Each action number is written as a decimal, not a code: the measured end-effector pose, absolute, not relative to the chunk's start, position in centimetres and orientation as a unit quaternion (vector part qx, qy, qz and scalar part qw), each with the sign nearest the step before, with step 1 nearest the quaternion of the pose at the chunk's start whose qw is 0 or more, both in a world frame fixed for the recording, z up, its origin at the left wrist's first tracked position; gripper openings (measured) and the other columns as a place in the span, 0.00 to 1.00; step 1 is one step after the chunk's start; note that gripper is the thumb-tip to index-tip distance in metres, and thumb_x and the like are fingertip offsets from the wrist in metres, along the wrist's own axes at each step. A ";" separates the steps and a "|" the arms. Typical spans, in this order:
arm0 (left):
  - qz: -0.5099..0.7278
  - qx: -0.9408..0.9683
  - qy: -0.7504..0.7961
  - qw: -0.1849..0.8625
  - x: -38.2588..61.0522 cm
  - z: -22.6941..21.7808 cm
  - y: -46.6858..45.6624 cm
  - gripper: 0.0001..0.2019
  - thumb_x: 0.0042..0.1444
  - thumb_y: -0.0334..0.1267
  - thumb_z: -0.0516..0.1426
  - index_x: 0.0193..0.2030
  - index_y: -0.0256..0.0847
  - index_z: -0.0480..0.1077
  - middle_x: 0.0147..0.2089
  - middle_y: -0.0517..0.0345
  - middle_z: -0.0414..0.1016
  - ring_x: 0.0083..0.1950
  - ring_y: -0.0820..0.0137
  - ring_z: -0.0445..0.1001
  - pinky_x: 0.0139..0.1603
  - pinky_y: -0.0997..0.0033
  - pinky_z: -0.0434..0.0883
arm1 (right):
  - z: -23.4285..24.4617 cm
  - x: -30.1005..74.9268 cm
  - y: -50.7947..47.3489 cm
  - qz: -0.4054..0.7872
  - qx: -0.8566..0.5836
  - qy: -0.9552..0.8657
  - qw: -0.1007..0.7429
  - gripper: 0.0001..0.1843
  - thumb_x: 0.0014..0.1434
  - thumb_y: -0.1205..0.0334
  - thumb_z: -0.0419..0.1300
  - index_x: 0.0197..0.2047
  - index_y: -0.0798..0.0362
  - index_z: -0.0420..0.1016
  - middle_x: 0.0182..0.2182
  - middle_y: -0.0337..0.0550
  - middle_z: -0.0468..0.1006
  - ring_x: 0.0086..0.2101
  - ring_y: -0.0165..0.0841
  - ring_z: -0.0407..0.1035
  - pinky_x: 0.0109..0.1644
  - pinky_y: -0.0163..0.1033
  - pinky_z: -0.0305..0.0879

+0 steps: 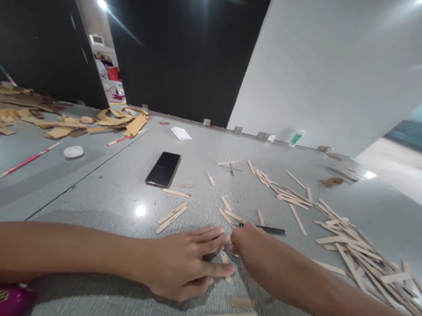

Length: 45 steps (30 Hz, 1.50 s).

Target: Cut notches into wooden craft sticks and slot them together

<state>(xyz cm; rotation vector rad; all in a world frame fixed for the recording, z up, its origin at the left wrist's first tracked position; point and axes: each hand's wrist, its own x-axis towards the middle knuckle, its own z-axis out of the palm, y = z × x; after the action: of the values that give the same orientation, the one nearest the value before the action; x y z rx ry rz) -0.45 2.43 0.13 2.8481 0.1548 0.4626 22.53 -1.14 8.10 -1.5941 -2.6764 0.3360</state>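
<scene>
My left hand (pixel 187 260) lies palm down on the grey table with its fingers spread. Its fingertips press on a wooden craft stick (pixel 224 257), which points toward me. Just right of it, my right hand (pixel 250 245) is closed, its fingers curled toward that stick. A small shiny edge shows under the right hand, but what it grips is mostly hidden. Behind the right hand lies a slim black tool (pixel 272 230); I cannot tell whether the hand touches it. Short sticks with notches (pixel 172 217) rest beyond my left hand.
A large pile of craft sticks (pixel 358 250) spreads to the right. A black phone (pixel 163 168), a folded white paper (pixel 180 133) and a white earbud case (pixel 73 151) lie farther back. Cardboard scraps (pixel 67 124) cover the far left. Dark and white panels (pixel 308 64) stand behind.
</scene>
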 end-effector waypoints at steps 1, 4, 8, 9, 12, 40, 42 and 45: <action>0.159 0.978 0.054 0.126 -0.5 0.1 2.4 0.25 0.73 0.38 0.52 0.74 0.35 0.65 0.78 0.30 0.57 0.81 0.48 0.53 0.80 0.47 0.55 | 8.2 22.4 -1.1 0.101 -0.509 -0.855 -0.015 0.15 0.52 0.83 0.56 0.24 0.54 0.70 0.22 0.35 0.71 0.21 0.27 0.64 0.24 0.32 0.50; 0.155 0.978 0.055 0.128 -0.5 0.1 2.4 0.25 0.73 0.38 0.52 0.74 0.36 0.65 0.78 0.30 0.58 0.81 0.48 0.53 0.81 0.48 0.54 | 8.1 22.4 -1.4 0.069 -0.502 -0.861 -0.049 0.15 0.55 0.83 0.55 0.26 0.55 0.73 0.23 0.38 0.74 0.22 0.28 0.68 0.23 0.33 0.50; 0.139 0.981 0.058 0.121 -0.6 0.2 2.4 0.26 0.73 0.39 0.52 0.75 0.37 0.64 0.79 0.32 0.57 0.82 0.48 0.50 0.81 0.47 0.54 | 6.5 23.0 -2.1 0.010 -0.480 -0.875 -0.056 0.18 0.50 0.86 0.58 0.32 0.54 0.79 0.27 0.42 0.82 0.26 0.37 0.79 0.25 0.36 0.53; 0.135 0.982 0.057 0.120 -0.6 0.3 2.4 0.26 0.73 0.39 0.51 0.75 0.36 0.64 0.79 0.32 0.57 0.82 0.48 0.50 0.81 0.47 0.54 | 6.0 23.2 -2.2 -0.008 -0.474 -0.879 -0.055 0.19 0.50 0.86 0.58 0.33 0.53 0.80 0.28 0.43 0.83 0.27 0.39 0.81 0.26 0.37 0.54; 0.129 0.983 0.053 0.122 -0.5 0.5 2.4 0.26 0.73 0.38 0.51 0.75 0.35 0.64 0.78 0.28 0.56 0.82 0.46 0.50 0.81 0.46 0.53 | 4.8 24.0 -2.3 -0.067 -0.444 -0.892 -0.047 0.20 0.47 0.87 0.59 0.33 0.53 0.79 0.27 0.42 0.83 0.25 0.42 0.81 0.24 0.39 0.54; 0.250 0.888 0.161 0.350 -0.2 -0.1 3.5 0.15 0.59 0.46 0.70 0.46 0.39 0.78 0.69 0.41 0.73 0.73 0.52 0.69 0.72 0.51 0.67 | 2.8 26.0 -1.0 -0.176 -0.460 -0.860 0.134 0.18 0.78 0.69 0.46 0.40 0.53 0.73 0.29 0.42 0.77 0.23 0.39 0.77 0.23 0.41 0.66; 0.255 0.877 0.221 0.343 -0.2 0.1 3.3 0.19 0.52 0.46 0.74 0.45 0.39 0.78 0.68 0.42 0.73 0.71 0.49 0.69 0.68 0.49 0.69 | 2.7 25.9 -1.0 -0.150 -0.491 -0.849 0.127 0.17 0.77 0.68 0.48 0.38 0.51 0.72 0.29 0.41 0.77 0.23 0.39 0.78 0.23 0.41 0.67; 0.244 0.870 0.269 0.333 -0.2 0.8 3.0 0.08 0.55 0.38 0.72 0.37 0.41 0.79 0.56 0.50 0.77 0.59 0.55 0.74 0.61 0.53 0.70 | 2.6 25.6 -1.1 -0.122 -0.507 -0.844 0.125 0.14 0.74 0.69 0.51 0.38 0.52 0.75 0.32 0.46 0.78 0.30 0.45 0.80 0.30 0.46 0.74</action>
<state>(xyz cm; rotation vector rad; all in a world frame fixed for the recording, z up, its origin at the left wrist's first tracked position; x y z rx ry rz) -0.24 3.03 0.76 2.2726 0.7013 0.6360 25.62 -1.09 2.60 -1.4782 -2.4585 -0.3559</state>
